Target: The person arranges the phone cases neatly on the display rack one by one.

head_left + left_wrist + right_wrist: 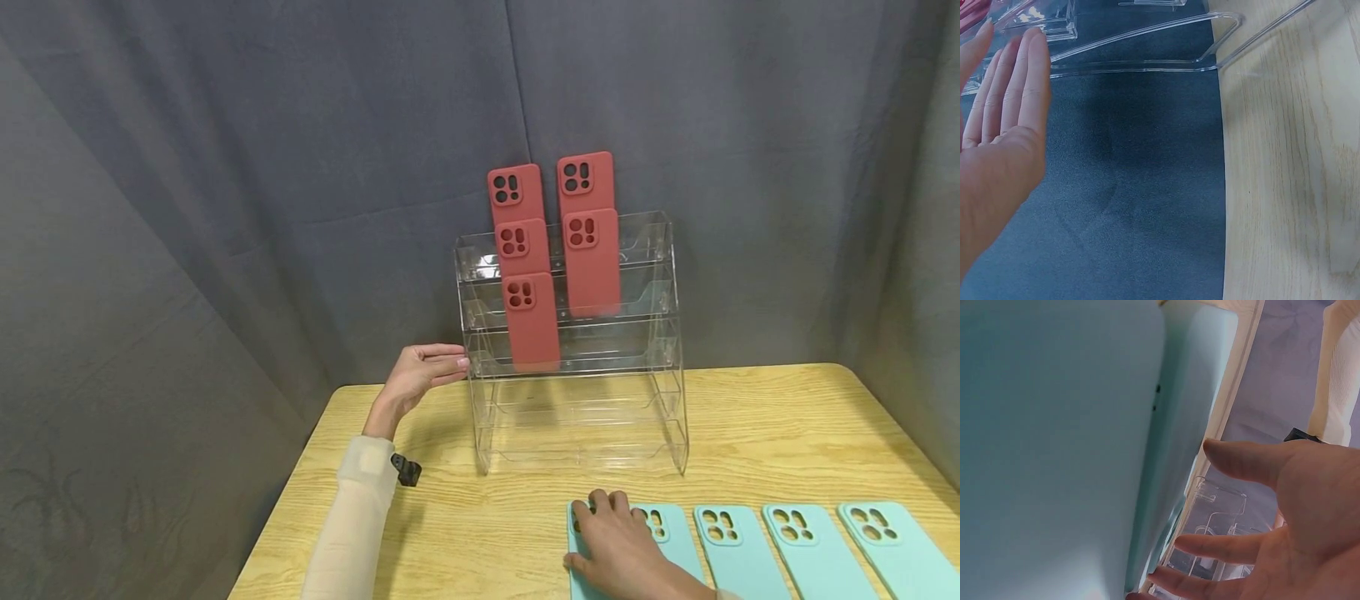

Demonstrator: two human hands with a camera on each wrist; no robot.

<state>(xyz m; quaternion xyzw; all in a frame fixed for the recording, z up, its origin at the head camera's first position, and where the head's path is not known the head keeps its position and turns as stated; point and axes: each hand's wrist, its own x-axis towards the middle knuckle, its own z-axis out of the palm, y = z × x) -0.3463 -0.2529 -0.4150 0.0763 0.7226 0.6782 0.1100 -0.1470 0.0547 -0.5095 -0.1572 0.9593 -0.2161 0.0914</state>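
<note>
My left hand (pixel 420 375) reaches to the left side of a clear tiered display rack (pixel 615 364), its straight fingers right at the side panel. In the left wrist view those fingers (pixel 1034 81) are extended beside the rack's clear edge. My right hand (pixel 618 542) is spread over the leftmost teal phone case (pixel 581 587) on the table and covers much of it. Its thumb lies at the case's left edge, with the fingertips near the camera-cutout end. In the right wrist view the thumb (pixel 1241 461) and fingers stand apart along the teal case's edge.
Several red phone cases (pixel 532 325) stand on the rack's upper tiers in two columns. More teal phone cases (pixel 817 550) lie in a row to the right on the wooden table (pixel 442 533). A grey curtain (pixel 300 125) hangs behind and at both sides.
</note>
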